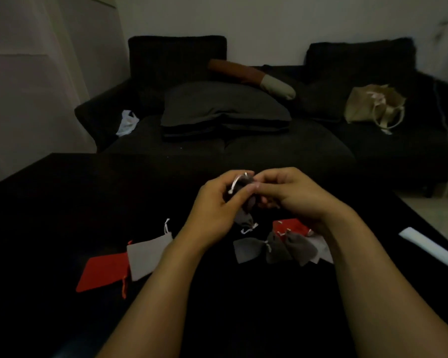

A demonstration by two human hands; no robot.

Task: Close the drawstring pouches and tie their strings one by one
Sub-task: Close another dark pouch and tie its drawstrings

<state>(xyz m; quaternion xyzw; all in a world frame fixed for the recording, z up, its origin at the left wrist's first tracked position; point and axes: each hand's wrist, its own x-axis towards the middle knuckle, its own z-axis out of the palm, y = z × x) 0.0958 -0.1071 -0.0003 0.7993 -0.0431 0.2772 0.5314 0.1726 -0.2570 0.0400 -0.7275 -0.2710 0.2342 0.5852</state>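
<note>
Above the black table, my left hand and my right hand hold a small dark pouch between them. Its white string loops over my left fingers, and both hands pinch at the pouch's neck. A grey pouch with a white string lies just below the hands. To the left lie a flat light-grey pouch and a flat red pouch. To the right sits a cluster of cinched grey pouches with a red pouch behind them.
A white flat object lies near the table's right edge. Behind the table stands a dark sofa with a grey cushion, a brown roll, a beige bag and a white plastic bag.
</note>
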